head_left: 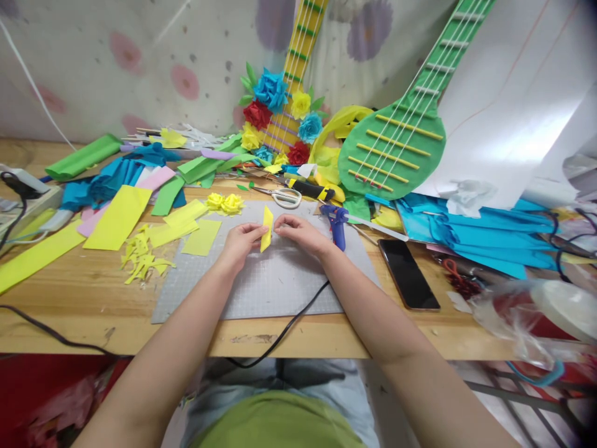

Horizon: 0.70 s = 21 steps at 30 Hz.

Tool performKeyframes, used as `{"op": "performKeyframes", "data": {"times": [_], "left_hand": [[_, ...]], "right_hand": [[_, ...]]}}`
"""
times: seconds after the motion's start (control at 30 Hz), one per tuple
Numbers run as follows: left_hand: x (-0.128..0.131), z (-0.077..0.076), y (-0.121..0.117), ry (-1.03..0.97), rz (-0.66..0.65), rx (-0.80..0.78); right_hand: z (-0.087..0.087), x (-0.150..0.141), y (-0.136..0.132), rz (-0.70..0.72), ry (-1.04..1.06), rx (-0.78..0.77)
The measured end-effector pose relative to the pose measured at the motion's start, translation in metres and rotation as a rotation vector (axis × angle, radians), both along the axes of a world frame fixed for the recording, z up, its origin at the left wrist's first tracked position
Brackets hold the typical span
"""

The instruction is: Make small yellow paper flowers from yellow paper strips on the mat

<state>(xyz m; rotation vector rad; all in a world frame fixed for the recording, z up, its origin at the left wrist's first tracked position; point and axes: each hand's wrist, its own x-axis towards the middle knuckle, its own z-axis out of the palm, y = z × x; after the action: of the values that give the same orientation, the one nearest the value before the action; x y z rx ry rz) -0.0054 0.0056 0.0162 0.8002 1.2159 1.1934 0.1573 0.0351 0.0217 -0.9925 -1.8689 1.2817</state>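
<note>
My left hand (244,242) is closed in a pinch on a small folded piece of yellow crepe paper (267,229), held upright above the grey cutting mat (284,292). Just to its right is my right hand (301,235), its fingers bent and slightly apart, with nothing visible between them; it seems not to touch the paper. Yellow paper flowers (224,203) lie at the mat's back left edge. A yellow paper rectangle (202,238) rests on the mat's left side. Scissors (286,198) lie behind my hands, and a blue glue gun (336,225) is right of them.
Yellow scraps (145,258) and larger yellow sheets (119,218) lie on the left. A phone (408,274) is on the right, near blue crepe paper (480,230). Behind stand a green paper instrument (392,152) and a flower-covered yellow one (298,56). A black cable (291,323) crosses the front edge.
</note>
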Motion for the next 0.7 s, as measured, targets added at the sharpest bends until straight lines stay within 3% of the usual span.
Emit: {"op": "performKeyframes", "data": {"times": [0.4, 0.7], "left_hand": [[-0.001, 0.003, 0.003, -0.154, 0.051, -0.06], [-0.002, 0.006, 0.003, -0.231, 0.106, -0.07]], "right_hand": [[-0.012, -0.019, -0.009, -0.307, -0.196, 0.566], [-0.009, -0.016, -0.012, -0.336, -0.281, 0.712]]}}
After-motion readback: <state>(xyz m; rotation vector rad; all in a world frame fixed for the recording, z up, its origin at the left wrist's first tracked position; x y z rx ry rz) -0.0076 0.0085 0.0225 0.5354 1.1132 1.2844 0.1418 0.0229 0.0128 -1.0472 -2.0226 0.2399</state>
